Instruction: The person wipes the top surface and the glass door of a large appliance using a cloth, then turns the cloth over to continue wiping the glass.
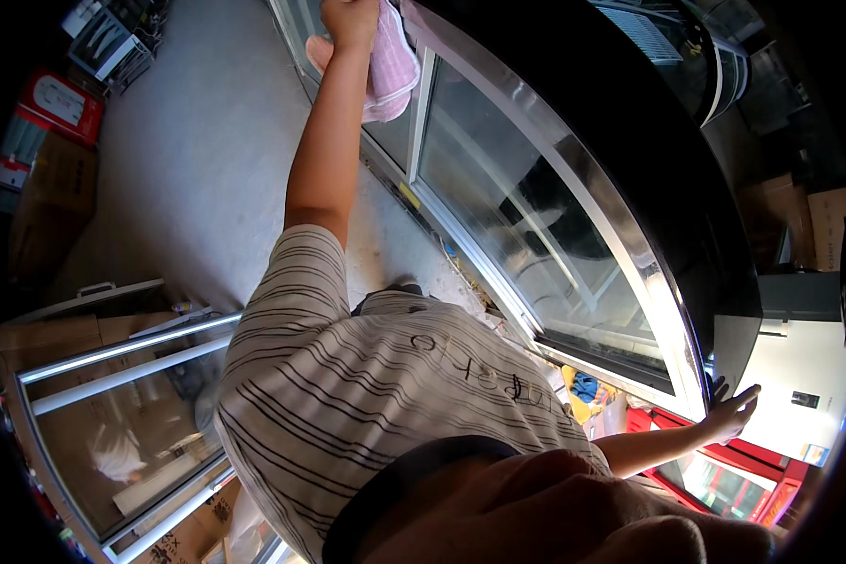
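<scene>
My left hand (351, 21) grips a pink cloth (393, 67) at the top edge of the view, and part of that hand is cut off. The cloth hangs folded beside the metal frame of a glass display cabinet (606, 204). This cabinet has a black top and glass panes (515, 204) in silver frames. Low on the right, my right hand (733, 416) is held with its fingers apart and nothing in it. It is close to the cabinet's end; whether it touches the black side panel (734, 352) cannot be told.
Behind me on the left stands another glass cabinet (130, 423) with metal edges, near cardboard boxes (190, 525). A red box (60, 106) and a brown carton (53, 204) are at far left. A red-framed cooler (730, 479) is at lower right. Grey concrete floor (204, 141) runs alongside.
</scene>
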A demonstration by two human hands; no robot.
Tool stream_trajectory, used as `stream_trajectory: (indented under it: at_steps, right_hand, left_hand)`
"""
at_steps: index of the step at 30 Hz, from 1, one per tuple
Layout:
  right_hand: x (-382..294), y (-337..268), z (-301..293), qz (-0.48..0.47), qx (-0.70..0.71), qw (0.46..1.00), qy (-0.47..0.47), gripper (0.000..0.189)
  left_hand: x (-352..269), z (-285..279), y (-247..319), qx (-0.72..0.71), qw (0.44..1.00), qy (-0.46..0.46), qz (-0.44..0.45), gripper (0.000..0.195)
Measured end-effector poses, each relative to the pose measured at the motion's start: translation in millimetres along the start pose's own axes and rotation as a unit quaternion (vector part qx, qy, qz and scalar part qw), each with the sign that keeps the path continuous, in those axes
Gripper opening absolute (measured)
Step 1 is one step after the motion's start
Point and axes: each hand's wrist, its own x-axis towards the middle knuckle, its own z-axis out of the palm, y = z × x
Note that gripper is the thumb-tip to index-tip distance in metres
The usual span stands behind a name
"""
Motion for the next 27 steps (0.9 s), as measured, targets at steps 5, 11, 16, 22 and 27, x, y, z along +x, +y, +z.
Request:
stream_trajectory:
  at_steps: [5,11,16,22,27]
  right_hand:
    - [-1,-1,-4,-0.007,-0.005,1.000,0.019,0.068]
    - [6,13,5,0.025,0.015,0.999,-0.014,0.081]
    - [2,0,6,0.031,0.017,0.999,-0.014,0.080]
    - [-12,-9,-13,0.046,0.044,0.998,-0.006,0.076]
    - [2,2,3,0.045,0.035,0.998,-0.017,0.080]
  left_hand:
    - [-71,21,11,-0.054,0.997,-0.053,0.011,0.014]
    - [-44,12,-22,-0.069,0.997,0.026,0.026,0.008]
    - [-63,13,-34,-0.110,0.987,0.113,-0.034,0.024]
    - [-133,32,-26,-0.131,0.991,-0.024,-0.027,0.022]
    - [-75,7,-63,-0.175,0.974,0.121,-0.082,0.020]
